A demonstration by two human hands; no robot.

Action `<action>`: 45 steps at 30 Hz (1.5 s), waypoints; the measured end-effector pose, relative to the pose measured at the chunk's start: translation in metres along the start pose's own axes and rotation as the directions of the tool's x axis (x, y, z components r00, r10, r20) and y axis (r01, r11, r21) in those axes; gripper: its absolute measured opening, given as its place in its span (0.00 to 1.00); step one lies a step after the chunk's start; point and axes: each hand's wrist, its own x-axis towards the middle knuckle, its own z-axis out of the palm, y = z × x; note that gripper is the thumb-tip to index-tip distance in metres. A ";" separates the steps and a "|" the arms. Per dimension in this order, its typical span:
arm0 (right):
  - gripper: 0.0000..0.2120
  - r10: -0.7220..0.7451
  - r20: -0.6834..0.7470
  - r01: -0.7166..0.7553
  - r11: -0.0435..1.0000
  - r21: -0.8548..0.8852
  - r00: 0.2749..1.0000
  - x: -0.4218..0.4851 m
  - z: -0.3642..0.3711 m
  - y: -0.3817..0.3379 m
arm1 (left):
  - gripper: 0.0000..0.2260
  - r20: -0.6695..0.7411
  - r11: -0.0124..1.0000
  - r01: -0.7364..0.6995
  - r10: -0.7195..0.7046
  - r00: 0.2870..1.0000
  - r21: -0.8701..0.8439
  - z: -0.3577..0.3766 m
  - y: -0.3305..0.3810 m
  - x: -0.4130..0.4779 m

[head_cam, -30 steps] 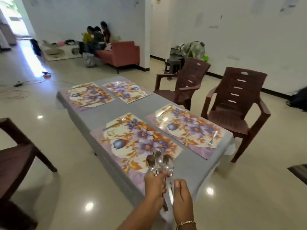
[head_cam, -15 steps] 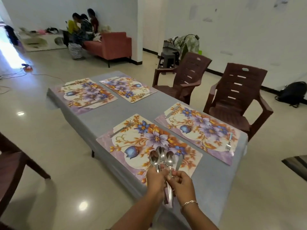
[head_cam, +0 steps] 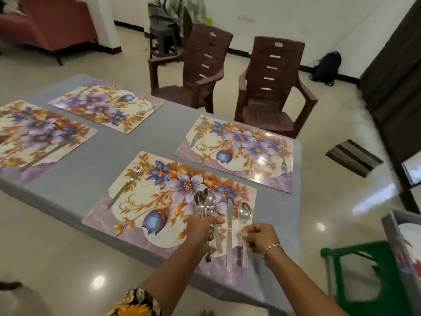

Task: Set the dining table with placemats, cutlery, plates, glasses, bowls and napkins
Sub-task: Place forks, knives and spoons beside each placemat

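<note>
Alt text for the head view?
The right hand pinches a spoon by its handle, just right of a knife on the nearest floral placemat; the left hand grips more spoons. A fork lies at the mat's left edge.

far-left placemat (head_cam: 38,135) cut by edge, spoons (head_cam: 205,202) partly hidden by left hand (head_cam: 200,226)

No legible text, labels, brands, numbers or signs. Only floral print on the nearest placemat (head_cam: 145,201); coloured marks in the grey bin (head_cam: 392,226) right of it too blurred to read.
</note>
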 end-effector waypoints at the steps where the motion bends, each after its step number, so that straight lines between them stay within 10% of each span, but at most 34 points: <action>1: 0.10 0.014 -0.019 -0.015 0.999 -0.030 1.000 0.004 0.004 0.002 | 0.08 0.009 0.999 0.019 -0.019 1.000 0.026 -0.002 0.000 0.005; 17: 0.06 -0.113 -0.363 -0.079 0.877 -0.475 0.925 -0.005 0.052 -0.015 | 0.03 0.238 0.980 0.084 -0.126 0.963 0.180 -0.067 0.029 0.062; 22: 0.10 -0.213 -0.081 0.187 0.951 -0.248 0.974 -0.017 0.121 -0.074 | 0.06 0.257 0.992 0.098 -0.115 0.960 0.078 -0.114 0.047 0.073; 29: 0.03 -0.138 0.287 0.151 0.988 -0.025 0.948 -0.031 0.241 -0.133 | 0.07 0.190 0.999 0.024 -0.018 0.982 -0.029 -0.215 0.081 0.078; 45: 0.06 -0.132 0.558 0.188 0.981 -0.045 0.819 -0.001 0.464 -0.239 | 0.02 -0.199 0.943 -0.081 0.016 0.980 -0.324 -0.421 0.185 0.141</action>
